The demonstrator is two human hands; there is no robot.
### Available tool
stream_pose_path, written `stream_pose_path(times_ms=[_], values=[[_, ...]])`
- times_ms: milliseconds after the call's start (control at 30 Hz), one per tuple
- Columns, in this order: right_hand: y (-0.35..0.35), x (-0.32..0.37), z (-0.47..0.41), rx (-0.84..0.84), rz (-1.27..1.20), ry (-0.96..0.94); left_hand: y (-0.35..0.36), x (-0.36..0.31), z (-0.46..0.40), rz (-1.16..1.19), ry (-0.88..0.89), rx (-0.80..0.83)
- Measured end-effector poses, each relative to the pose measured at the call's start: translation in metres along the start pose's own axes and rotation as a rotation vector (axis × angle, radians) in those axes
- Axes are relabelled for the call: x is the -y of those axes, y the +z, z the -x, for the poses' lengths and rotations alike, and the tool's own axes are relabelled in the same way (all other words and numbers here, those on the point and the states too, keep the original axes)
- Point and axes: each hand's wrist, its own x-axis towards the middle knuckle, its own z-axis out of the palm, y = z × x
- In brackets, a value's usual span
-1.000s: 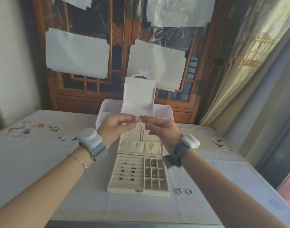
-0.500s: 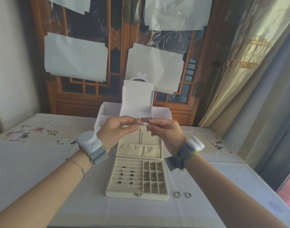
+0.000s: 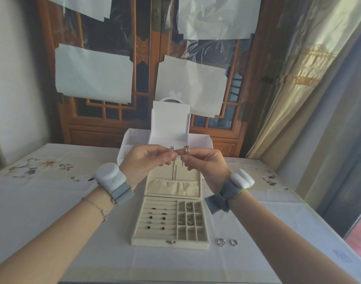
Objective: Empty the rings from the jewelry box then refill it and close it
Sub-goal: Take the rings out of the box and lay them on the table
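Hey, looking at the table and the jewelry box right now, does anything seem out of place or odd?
Only mildly: two rings lie loose on the tablecloth right of the open jewelry box, which fits the emptying. Each hand holds a ring above the box: left hand, right hand. Nothing looks spilled or damaged.

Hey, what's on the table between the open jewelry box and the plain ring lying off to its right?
In the head view, one ornate ring lies between the jewelry box and the plain ring, on bare tablecloth.
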Motion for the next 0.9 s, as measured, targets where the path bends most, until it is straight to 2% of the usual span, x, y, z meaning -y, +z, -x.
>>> stream_pose_path(times_ms=[500, 667, 900], values=[[-0.01, -0.002, 0.007, -0.023, 0.09, -0.018, 0.002, 0.007, -0.002, -0.004, 0.046, 0.033], [-0.03, -0.015, 0.017, -0.07, 0.12, 0.071, 0.017, 0.024, -0.008, -0.046, -0.002, 0.069], [-0.072, -0.035, 0.038, -0.127, 0.214, 0.235, 0.049, 0.06, -0.02, -0.277, -0.076, 0.174]])
